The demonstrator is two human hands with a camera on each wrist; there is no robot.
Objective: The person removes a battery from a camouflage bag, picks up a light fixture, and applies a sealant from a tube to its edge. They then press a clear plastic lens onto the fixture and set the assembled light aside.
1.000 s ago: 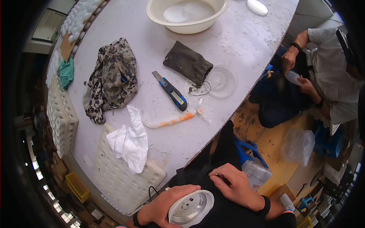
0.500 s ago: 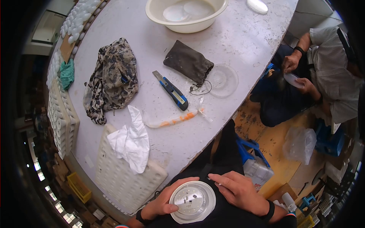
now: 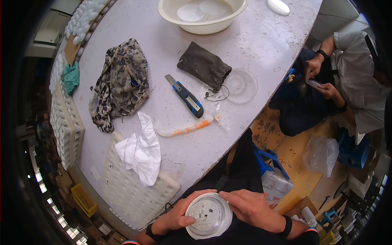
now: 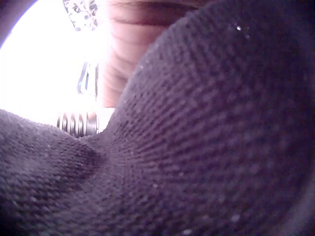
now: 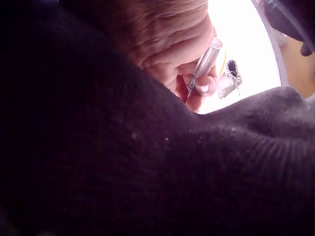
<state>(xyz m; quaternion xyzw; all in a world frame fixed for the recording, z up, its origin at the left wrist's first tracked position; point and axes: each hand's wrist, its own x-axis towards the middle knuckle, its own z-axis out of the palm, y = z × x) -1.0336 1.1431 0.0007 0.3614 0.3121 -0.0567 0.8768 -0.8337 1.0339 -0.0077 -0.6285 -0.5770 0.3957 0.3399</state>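
My left hand (image 3: 179, 214) grips an LED bulb (image 3: 209, 222) in my lap, thumb over its near-left rim. The bulb has no dome, so its round board with small LEDs faces up. Its threaded metal base (image 4: 78, 123) shows in the left wrist view. My right hand (image 3: 252, 209) is at the bulb's upper right rim, fingertips right by the edge. In the right wrist view, a small screwdriver (image 5: 205, 61) with a clear handle and thin metal shaft is held in its curled fingers. Its tip is hidden behind the sleeve.
On the table (image 3: 261, 53) lie a utility knife (image 3: 185, 97), a dark pouch (image 3: 204, 65), a clear disc (image 3: 243, 85), a camouflage cloth (image 3: 122, 77), a white cloth (image 3: 141, 151) and an orange-and-white wrapped strip (image 3: 190, 128). A cream basin (image 3: 200, 27) stands behind. Another person (image 3: 355, 73) sits at right.
The bulb has turned from a tilt to face up more squarely. My right hand has moved left, from apart to the bulb's rim.
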